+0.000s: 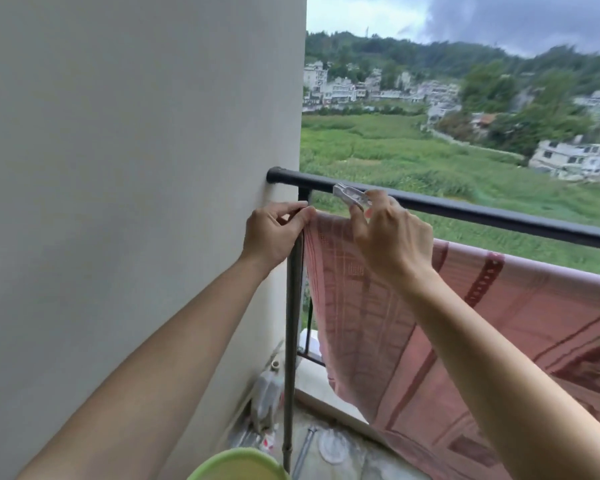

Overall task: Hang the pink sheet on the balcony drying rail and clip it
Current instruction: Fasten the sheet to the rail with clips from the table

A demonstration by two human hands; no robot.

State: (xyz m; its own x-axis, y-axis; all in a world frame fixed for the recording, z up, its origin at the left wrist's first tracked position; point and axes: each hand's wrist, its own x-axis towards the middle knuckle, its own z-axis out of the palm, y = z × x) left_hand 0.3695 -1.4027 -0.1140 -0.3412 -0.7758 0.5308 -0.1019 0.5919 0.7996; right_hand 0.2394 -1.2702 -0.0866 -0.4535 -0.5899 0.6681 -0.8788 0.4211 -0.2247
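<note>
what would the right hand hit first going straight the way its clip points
Likely the dark top railing, just beyond the clip the right hand pinches; the pink sheet hangs lower. Depth is unclear.

Diffuse overcast daylight, bright, entering from upper right under grey cloud (499, 15). Flat, even tone on wall (118, 150) at left, slightly lighter along its right edge. Heavy motion blur on hills and buildings (361, 88) at upper right. Wide-angle bowing of handrail (482, 216) toward right edge. Pale clip (352, 199) nearly washed out. Weave of pink sheet (499, 323) smeared; clutter (267, 403) at bottom centre out of focus.
</note>
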